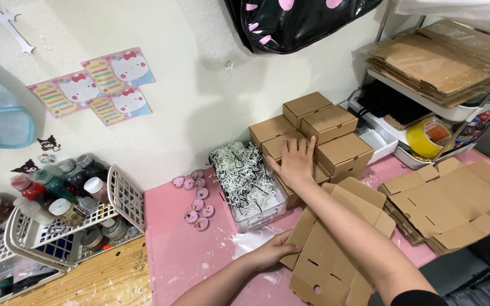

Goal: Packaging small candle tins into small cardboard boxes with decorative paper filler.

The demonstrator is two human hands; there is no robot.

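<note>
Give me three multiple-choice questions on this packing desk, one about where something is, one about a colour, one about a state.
1. Where does the right hand rest?
A. On the stack of folded cardboard boxes
B. On the roll of yellow tape
C. In the white basket

2. What colour is the tabletop?
A. Green
B. Pink
C. Black

3. What state is the cardboard box blank that the left hand touches?
A. Folded and closed
B. Torn in two
C. Flat, not folded up

Answers:
1 A, the palm lies on top of the assembled boxes by the wall.
2 B, the bare surface around the clear bin of shredded paper is pink.
3 C, its flaps and slots lie spread out on the table.
</note>
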